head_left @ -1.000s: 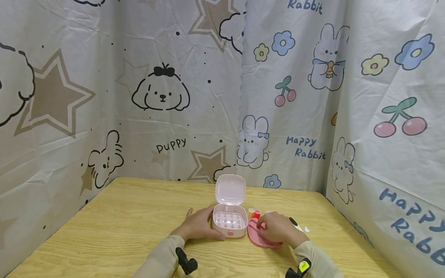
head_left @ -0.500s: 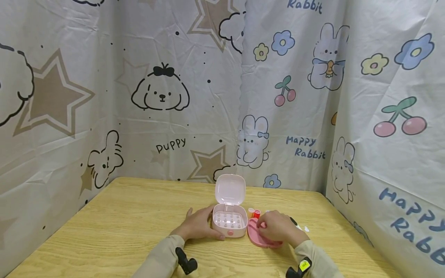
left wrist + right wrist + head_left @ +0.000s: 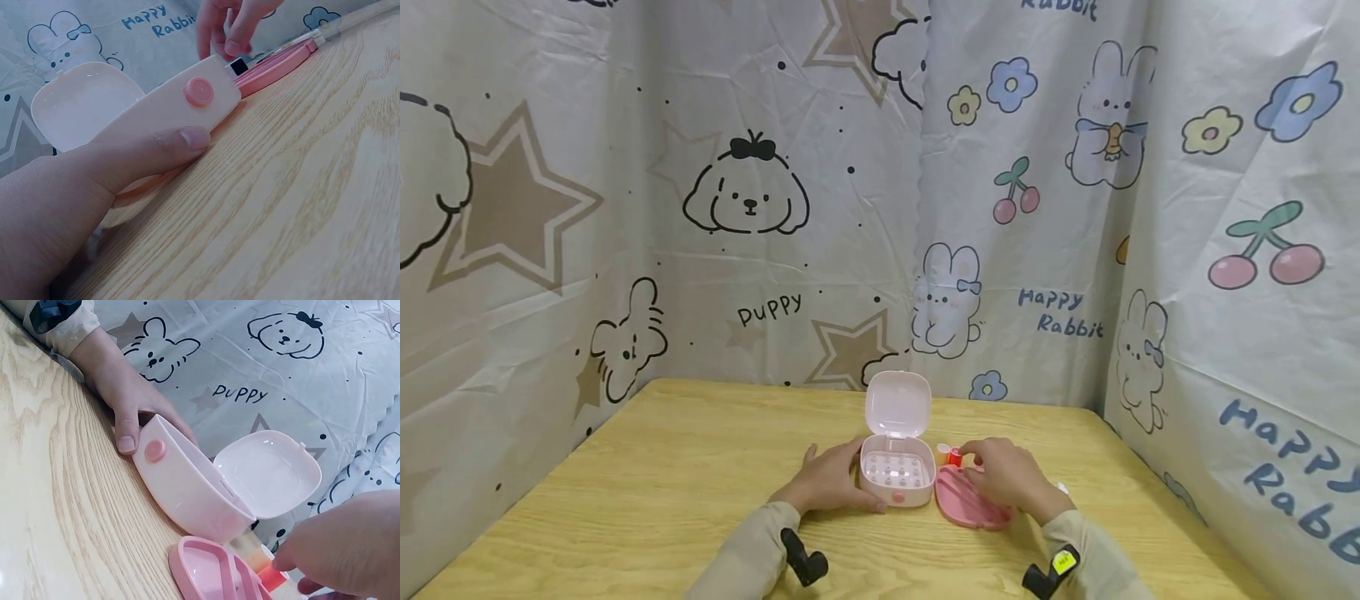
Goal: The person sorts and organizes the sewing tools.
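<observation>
In the head view my left hand [image 3: 829,481] holds the left side of a small pink box [image 3: 898,493]. Its thumb lies along the front near a round pink button [image 3: 199,91]. The box lid [image 3: 898,403] stands open, and rows of small pegs line the inside. My right hand [image 3: 1009,472] reaches over a pink tray [image 3: 973,510] with compartments, its fingertips right at a red spool [image 3: 272,576]. I cannot tell whether they pinch it. A pale spool [image 3: 942,450] stands beside the red one.
A small white piece [image 3: 1062,487] lies right of my right hand. In the left wrist view a black-and-white object [image 3: 237,66] shows by the tray. Printed curtains [image 3: 790,267] rise behind the wooden table [image 3: 700,442].
My right hand has moved from over the tray, away from me, to the red spool, uncovering more of the tray. My left hand stays on the box. The head view has tilted slightly.
</observation>
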A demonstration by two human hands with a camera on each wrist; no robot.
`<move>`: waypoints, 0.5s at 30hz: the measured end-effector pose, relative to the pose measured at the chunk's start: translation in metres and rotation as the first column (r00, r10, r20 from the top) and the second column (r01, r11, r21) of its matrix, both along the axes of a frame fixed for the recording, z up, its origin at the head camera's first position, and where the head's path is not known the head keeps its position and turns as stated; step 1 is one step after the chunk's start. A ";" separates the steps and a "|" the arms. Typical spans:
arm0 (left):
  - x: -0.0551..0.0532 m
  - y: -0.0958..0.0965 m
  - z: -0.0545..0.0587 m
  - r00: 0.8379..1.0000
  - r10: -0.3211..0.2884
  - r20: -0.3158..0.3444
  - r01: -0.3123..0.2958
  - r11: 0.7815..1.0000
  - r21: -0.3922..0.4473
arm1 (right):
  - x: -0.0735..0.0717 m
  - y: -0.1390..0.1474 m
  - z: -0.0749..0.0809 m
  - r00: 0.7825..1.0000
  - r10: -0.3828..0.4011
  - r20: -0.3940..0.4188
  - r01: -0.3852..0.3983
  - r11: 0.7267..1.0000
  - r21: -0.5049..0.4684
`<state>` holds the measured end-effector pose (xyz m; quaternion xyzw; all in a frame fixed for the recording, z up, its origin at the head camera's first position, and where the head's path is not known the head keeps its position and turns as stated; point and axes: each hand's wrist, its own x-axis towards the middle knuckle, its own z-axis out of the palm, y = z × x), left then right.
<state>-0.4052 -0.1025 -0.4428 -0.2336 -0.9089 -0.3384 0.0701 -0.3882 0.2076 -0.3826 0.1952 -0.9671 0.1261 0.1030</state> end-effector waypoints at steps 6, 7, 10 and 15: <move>0.002 0.001 0.004 1.000 0.004 0.021 -0.004 1.000 0.000 | -0.012 0.011 -0.009 0.985 -0.049 -0.167 0.047 0.999 -0.016; 0.002 0.001 0.004 1.000 0.004 0.021 -0.004 1.000 -0.001 | -0.014 0.014 -0.011 0.981 -0.056 -0.185 0.053 0.998 -0.020; 0.002 0.001 0.003 1.000 0.005 0.021 -0.005 1.000 0.001 | -0.018 0.021 -0.016 0.974 -0.086 -0.212 0.079 0.996 -0.040; -0.001 0.001 0.001 1.000 0.005 0.029 -0.005 1.000 0.007 | -0.023 0.030 -0.021 0.967 -0.111 -0.227 0.099 0.993 -0.066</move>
